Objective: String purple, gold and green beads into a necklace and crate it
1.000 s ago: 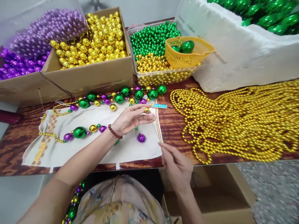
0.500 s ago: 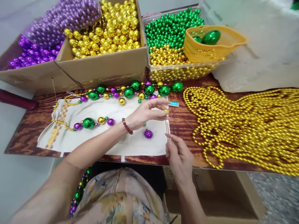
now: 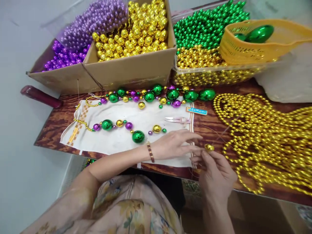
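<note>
Moved left hand (image 3: 172,144) down beside right hand (image 3: 216,177) since moments earlier; pinching gold bead (image 3: 210,148) with right; cannot tell left's grip.

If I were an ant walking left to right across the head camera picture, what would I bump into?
Maroon rod → yellow label on the cloth → lower string's first big green bead → its second one → bracelet → left hand → gold bead at the right hand → gold bead strands.
</note>
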The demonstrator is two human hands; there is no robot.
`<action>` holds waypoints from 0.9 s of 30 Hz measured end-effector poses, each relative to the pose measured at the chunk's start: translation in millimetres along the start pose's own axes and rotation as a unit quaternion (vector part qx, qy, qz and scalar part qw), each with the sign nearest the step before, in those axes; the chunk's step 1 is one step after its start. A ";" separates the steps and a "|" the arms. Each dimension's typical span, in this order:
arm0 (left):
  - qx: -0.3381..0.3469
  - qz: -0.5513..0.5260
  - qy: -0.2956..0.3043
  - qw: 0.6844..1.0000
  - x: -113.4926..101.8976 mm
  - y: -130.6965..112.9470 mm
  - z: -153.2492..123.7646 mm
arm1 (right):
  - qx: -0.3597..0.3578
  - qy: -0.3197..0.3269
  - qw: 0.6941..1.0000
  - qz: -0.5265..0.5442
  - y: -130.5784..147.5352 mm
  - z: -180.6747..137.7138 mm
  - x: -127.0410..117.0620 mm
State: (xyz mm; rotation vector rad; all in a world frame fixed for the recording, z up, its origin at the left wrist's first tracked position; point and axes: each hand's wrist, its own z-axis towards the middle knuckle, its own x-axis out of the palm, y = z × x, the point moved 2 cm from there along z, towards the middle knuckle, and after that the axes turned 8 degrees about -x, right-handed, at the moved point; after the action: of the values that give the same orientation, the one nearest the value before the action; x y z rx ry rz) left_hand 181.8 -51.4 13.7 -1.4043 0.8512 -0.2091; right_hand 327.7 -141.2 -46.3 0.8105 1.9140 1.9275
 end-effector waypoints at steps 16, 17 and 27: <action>-0.034 0.264 0.060 0.962 -66.0 13.7 63.5 | -0.042 -0.003 0.999 0.004 -22.2 -3.9 -15.2; -0.036 0.248 0.069 0.966 -61.9 12.5 67.5 | -0.042 -0.005 0.999 0.005 -21.7 -3.8 -15.6; 0.023 0.314 -0.091 0.945 -52.7 -21.9 126.4 | -0.045 0.018 0.999 -0.018 -23.5 -3.4 -25.0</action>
State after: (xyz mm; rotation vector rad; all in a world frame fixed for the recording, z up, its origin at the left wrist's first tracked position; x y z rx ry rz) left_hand 232.1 73.7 46.1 -1.0259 1.0846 0.3827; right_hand 341.5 -157.0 -73.7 0.7164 1.8349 2.0041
